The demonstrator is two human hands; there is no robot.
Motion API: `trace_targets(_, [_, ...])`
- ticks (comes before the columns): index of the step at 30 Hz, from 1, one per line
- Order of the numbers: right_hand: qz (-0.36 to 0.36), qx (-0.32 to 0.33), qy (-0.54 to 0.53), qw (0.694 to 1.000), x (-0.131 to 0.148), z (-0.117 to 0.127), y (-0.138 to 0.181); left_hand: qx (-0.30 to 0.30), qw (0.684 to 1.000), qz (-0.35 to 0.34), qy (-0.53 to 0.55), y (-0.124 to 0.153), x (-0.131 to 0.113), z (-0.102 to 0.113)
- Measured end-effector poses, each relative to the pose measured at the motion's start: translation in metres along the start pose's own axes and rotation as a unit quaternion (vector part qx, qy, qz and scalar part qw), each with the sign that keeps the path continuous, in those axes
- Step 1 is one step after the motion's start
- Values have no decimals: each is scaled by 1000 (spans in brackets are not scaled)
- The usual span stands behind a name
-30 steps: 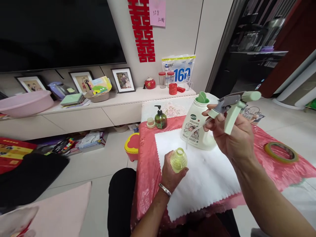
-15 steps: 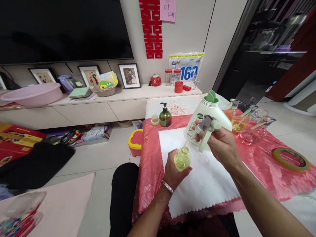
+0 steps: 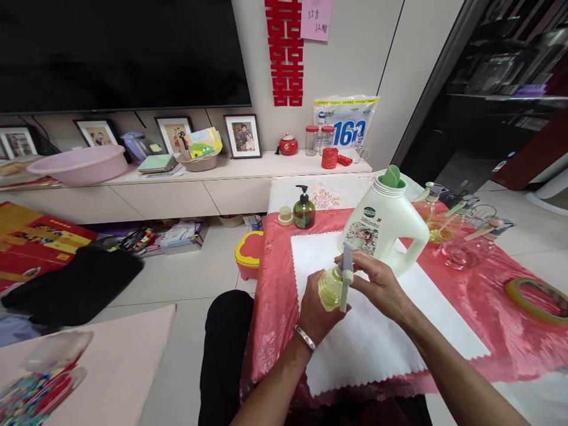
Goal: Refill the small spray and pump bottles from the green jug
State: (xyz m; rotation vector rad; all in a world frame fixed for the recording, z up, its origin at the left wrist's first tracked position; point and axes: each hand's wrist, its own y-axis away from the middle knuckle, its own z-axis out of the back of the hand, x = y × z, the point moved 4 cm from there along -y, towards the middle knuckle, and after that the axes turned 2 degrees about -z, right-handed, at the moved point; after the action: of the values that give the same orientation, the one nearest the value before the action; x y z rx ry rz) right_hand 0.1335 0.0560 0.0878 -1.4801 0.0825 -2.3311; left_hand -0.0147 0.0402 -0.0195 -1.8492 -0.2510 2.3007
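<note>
My left hand (image 3: 317, 307), with a silver bangle at the wrist, is wrapped round a yellow ribbed see-through spray bottle (image 3: 329, 291). On the bottle's mouth sits a grey and pale-green trigger spray head (image 3: 347, 273), gripped by the fingers of my right hand (image 3: 377, 281). Both hands are above a white cloth (image 3: 377, 349) with a scalloped edge. Just behind them stands a large pale-green detergent jug (image 3: 381, 219), uncapped, a green spout showing in its neck. A dark green pump bottle (image 3: 304, 208) and a small pale cap (image 3: 285, 215) stand farther back on the left.
Several spray bottles, one of them pink (image 3: 465, 251), stand at the right on the red plastic table cover (image 3: 275, 319). A roll of tape (image 3: 517, 293) lies near them. Behind is a low cabinet (image 3: 168, 198); a yellow and red stool (image 3: 248, 251) stands left of the table.
My right hand has brought the spray head down and left onto the mouth of the yellow bottle. Before, the head was held apart above it, its tube showing. The left hand keeps its hold.
</note>
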Motion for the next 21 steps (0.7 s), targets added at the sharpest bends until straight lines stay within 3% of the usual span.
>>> trace_targets(21, [-2,29,6,1000,-9,-8,0,-8,999,-26,-22,-1,2,-1])
